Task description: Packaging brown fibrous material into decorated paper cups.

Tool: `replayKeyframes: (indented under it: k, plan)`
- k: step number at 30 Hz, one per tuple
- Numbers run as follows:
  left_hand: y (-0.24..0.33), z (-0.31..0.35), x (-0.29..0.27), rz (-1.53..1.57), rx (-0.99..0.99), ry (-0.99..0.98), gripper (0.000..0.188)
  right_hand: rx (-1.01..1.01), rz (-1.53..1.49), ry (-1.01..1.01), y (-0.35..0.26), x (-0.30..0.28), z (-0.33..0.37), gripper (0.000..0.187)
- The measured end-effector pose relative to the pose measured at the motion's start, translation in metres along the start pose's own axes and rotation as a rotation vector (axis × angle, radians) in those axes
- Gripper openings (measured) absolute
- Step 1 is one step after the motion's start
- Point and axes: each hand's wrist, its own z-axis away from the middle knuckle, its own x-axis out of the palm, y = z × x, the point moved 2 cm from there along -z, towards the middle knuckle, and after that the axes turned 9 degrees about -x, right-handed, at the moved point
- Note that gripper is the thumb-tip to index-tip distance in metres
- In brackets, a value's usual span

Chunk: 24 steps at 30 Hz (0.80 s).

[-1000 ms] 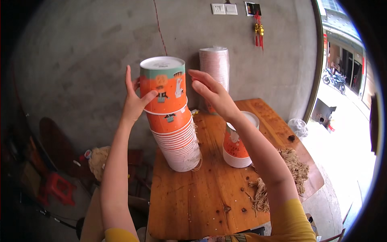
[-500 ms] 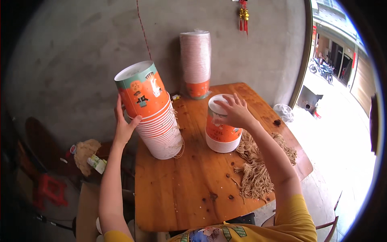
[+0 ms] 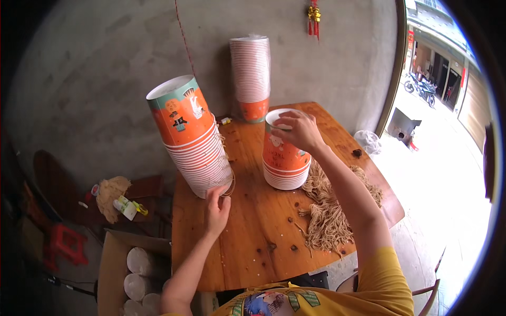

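Two stacks of upside-down orange-and-green paper buckets stand on the table. At the tall left stack [image 3: 182, 126], which leans left, my left hand [image 3: 216, 213] is at the bottom rim. Its thumb and fingers pinch together at a thin loop of twine [image 3: 232, 185] hanging on the stack's right side. Over the shorter right stack [image 3: 284, 152], my right hand [image 3: 301, 130] has its fingers curled on the upper edge of the top bucket, thumb toward the near side. A heap of tan twine [image 3: 332, 216] lies beside that stack, partly behind my right forearm.
A plastic-wrapped bucket stack [image 3: 250, 79] stands at the wooden table's [image 3: 242, 247] far edge by the grey wall. Below left sit an open carton [image 3: 113, 263] holding several white round items and a red stool [image 3: 67, 245]. A bright doorway lies right.
My left hand has let go of the left stack's upper part and moved down to its bottom rim. My right hand's spread fingers have curled onto the top bucket's edge.
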Motion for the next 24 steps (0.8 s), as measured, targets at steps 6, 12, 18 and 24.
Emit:
replayKeyframes:
  k: [6, 12, 18, 24]
  plan:
    - [0.001, 0.014, 0.025, 0.052, -0.078, -0.125, 0.030, -0.094, 0.136, 0.106, -0.012, -0.038, -0.013, 0.033]
    - [0.019, -0.003, 0.024, 0.260, -0.177, -0.195, 0.034, -0.127, 0.099, 0.601, -0.052, -0.115, -0.009, 0.033]
    - [0.146, -0.023, 0.034, 0.727, 0.007, -0.333, 0.058, 0.208, -0.748, 0.546, -0.078, -0.087, 0.108, 0.041]
    - [0.160, -0.003, 0.009, 0.485, -0.136, -0.393, 0.033, 0.267, -0.383, -0.057, -0.047, -0.095, 0.181, 0.029]
